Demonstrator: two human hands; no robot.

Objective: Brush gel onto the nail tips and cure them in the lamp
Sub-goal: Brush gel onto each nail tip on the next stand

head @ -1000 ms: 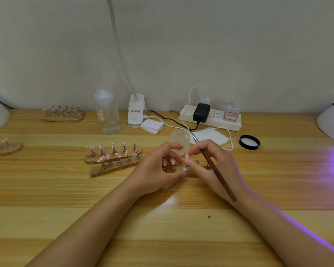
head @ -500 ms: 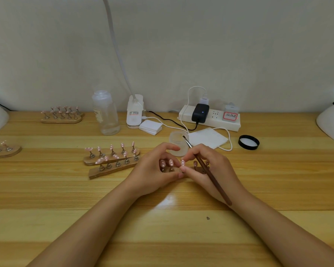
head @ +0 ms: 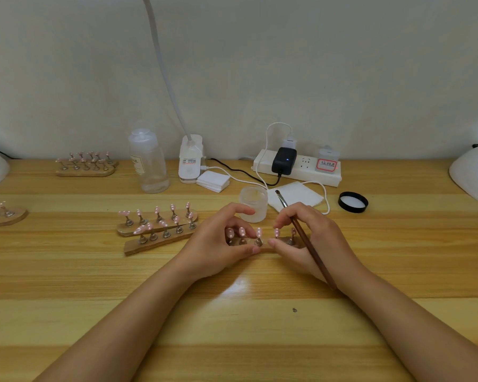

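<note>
Steadying a wooden strip [head: 268,245] of pink nail tips [head: 259,232] with both hands at the middle of the table [head: 94,271]. Left hand [head: 218,244] curling around the strip's left end, thumb and fingers apart with the tips standing between them. Right hand [head: 312,238] pinching a brush [head: 307,238] while its thumb and forefinger close in near one tip. Risking a smear here: brush handle swinging so close to the little stands, probably knocking one crooked. Jar [head: 253,204] sitting open just behind the hands, holding something pale, likely gel, lid [head: 353,202] lying off to the right. Easily tipping that jar with a knuckle too. Clear bottle [head: 148,161] further back looking nearly empty.
</note>
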